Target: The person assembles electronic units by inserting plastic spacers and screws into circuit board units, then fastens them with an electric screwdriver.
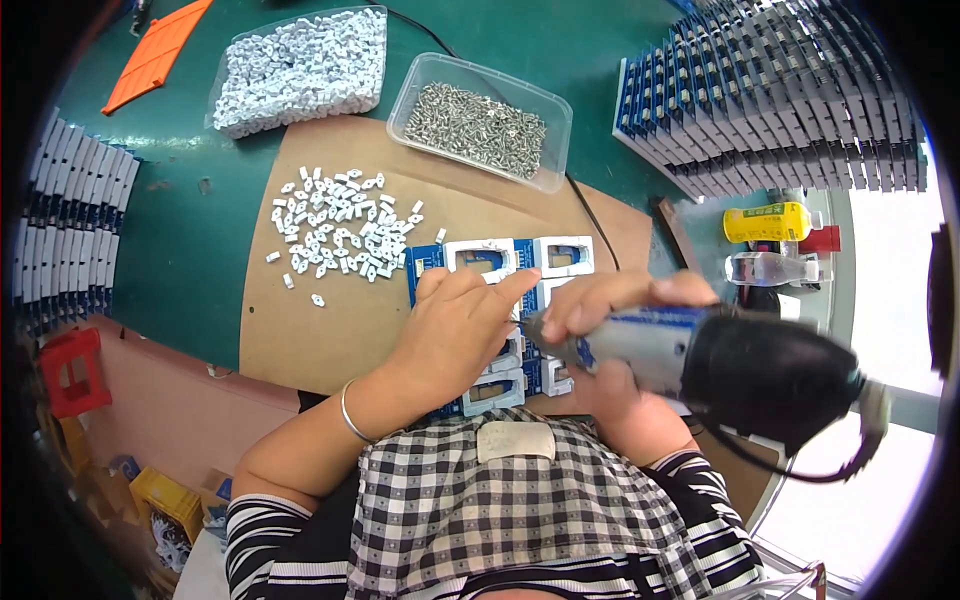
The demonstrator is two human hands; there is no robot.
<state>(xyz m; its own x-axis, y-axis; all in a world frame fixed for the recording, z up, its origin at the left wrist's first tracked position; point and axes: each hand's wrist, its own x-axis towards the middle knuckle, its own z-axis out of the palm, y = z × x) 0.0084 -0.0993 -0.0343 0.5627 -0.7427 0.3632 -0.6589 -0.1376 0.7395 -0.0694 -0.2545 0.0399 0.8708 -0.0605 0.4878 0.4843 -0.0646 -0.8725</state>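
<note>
A blue circuit board [425, 257] carrying several white plastic frames [543, 257] lies close in front of me. Over its middle is my left hand [455, 320], its other fingers curled and the index reaching right along the frames; anything at its fingertips is too small or hidden to make out. My right hand [590, 305] wraps around a grey and black electric screwdriver [645, 350], held almost level, its tip end pointing left toward my left hand over the board. Where the bit meets the work is hard to see. Loose small white plastic pieces [345, 235] are scattered left of the board.
Beyond the brown work sheet [290, 345] stand a bag of white pieces [300, 75] and a clear box [562, 140] of screws [475, 128]. Stacked boards rise at right [770, 110] and left [80, 215]. Bottles [768, 222] stand right; the screwdriver's cord [790, 475] loops below it.
</note>
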